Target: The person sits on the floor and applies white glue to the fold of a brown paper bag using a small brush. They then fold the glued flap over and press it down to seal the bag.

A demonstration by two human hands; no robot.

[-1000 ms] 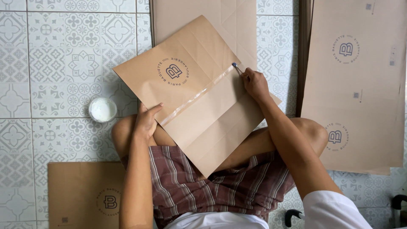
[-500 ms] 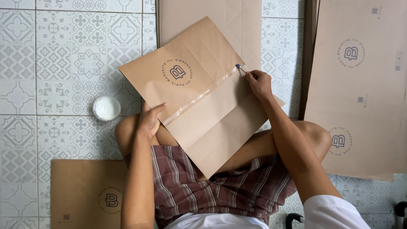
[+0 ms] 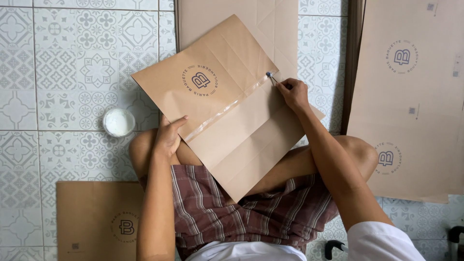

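A brown paper sheet (image 3: 227, 111) with a round printed mark lies tilted across my lap, a glossy wet strip running diagonally along its fold. My left hand (image 3: 169, 137) presses on the sheet's lower left edge, fingers closed over it. My right hand (image 3: 291, 93) pinches a small brush (image 3: 270, 77), its tip touching the upper end of the glossy strip. My bare knees and checked shorts show under the sheet.
A small white pot of paste (image 3: 119, 122) stands on the patterned tile floor left of my knee. A stack of brown sheets (image 3: 411, 106) lies at the right, another sheet (image 3: 96, 222) at bottom left, and more paper (image 3: 232, 19) at the top.
The brush tip has stayed at the upper end of the strip while the view shifted slightly. My left hand has kept its hold on the sheet's edge.
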